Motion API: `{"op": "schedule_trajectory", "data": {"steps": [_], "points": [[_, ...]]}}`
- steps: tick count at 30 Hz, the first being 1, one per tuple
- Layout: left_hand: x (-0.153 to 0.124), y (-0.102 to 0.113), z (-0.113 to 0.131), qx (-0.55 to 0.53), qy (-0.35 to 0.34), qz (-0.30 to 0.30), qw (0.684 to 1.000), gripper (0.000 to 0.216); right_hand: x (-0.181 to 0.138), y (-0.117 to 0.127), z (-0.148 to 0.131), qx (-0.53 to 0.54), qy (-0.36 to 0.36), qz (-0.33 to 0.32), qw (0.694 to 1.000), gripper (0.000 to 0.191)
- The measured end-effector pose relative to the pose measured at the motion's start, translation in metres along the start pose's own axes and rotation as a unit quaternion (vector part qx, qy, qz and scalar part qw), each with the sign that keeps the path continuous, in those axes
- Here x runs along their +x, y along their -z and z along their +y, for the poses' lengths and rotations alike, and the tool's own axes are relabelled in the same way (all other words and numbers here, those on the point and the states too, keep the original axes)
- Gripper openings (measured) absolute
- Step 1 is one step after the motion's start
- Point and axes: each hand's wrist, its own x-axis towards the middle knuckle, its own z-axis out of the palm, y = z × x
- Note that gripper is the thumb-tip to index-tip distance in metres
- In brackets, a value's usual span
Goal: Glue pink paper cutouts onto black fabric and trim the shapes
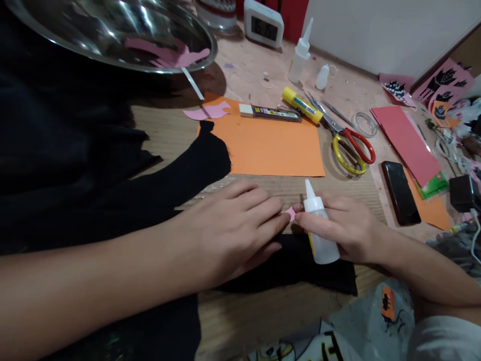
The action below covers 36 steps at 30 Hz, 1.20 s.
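My left hand is closed, its fingertips pinching a small pink paper piece from the left. Most of that piece is hidden by fingers. A white glue bottle with a pointed nozzle leans upright in my right hand, whose fingertips also touch the pink piece. Black cloth lies left of my hands, and a strip of it passes beneath them. Just beyond is an orange paper sheet, with a pink cut-out at its far left corner.
A steel bowl holding pink cut-outs stands far left. Beyond the hands lie a glue stick, scissors, a pencil-lead case and another glue bottle. A black phone and red paper are right.
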Motion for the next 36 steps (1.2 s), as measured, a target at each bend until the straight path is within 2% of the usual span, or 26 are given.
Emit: {"op": "schedule_trajectory", "data": {"steps": [4, 7, 13, 17, 20, 36], "points": [[-0.0005, 0.0001, -0.0036, 0.006, 0.000, 0.017, 1.000, 0.031, -0.0015, 0.0009, 0.0008, 0.116, -0.124, 0.004, 0.985, 0.038], [0.0008, -0.0006, -0.0030, 0.004, -0.009, 0.025, 1.000, 0.029, -0.0034, -0.0023, 0.0022, 0.145, -0.154, 0.025, 0.977, 0.043], [0.0027, -0.0020, -0.0018, 0.019, -0.020, 0.021, 0.999, 0.028, -0.0054, -0.0058, 0.0016, 0.140, -0.145, 0.047, 0.978, 0.041], [0.0023, 0.0001, -0.0034, 0.026, -0.027, 0.036, 0.999, 0.030, -0.0040, -0.0014, 0.0001, 0.112, -0.132, 0.039, 0.984, 0.035], [0.0016, 0.0011, -0.0046, 0.019, -0.031, 0.025, 0.999, 0.032, -0.0029, 0.0002, 0.0001, 0.109, -0.119, 0.025, 0.987, 0.033], [0.0004, 0.0001, -0.0028, 0.013, -0.013, 0.031, 0.999, 0.031, -0.0020, -0.0063, 0.0012, 0.113, -0.072, 0.042, 0.990, 0.041]]}}
